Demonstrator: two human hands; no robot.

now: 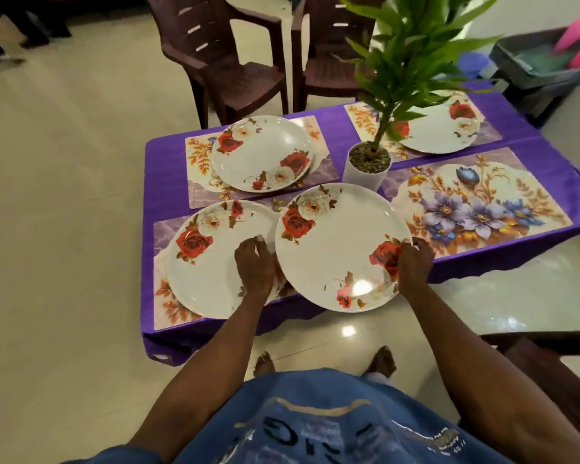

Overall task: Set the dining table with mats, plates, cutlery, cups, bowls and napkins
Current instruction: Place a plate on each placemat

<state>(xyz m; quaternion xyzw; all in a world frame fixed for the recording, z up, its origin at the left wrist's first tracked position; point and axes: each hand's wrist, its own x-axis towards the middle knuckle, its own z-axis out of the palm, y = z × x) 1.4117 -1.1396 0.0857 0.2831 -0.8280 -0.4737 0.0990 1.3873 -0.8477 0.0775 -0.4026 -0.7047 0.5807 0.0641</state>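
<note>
Plate (339,249), white, round, glossy, red and cream rose prints at rim, held over the table's near edge between the two near mats. Right hand (412,262) grips its right rim, fingers curled over the edge. Left hand (253,262) at its left rim, fingers curled, over the near-left plate (208,259); actual grip unclear. Bare floral mat (476,209) just right of it.

Looks like a home dining area to me: low table (168,169) in a purple cloth with floral placemats (476,209) and rose-print plates (262,152), a potted plant (369,165) in the middle, brown plastic chairs (228,61), glossy tiled floor (64,195).
</note>
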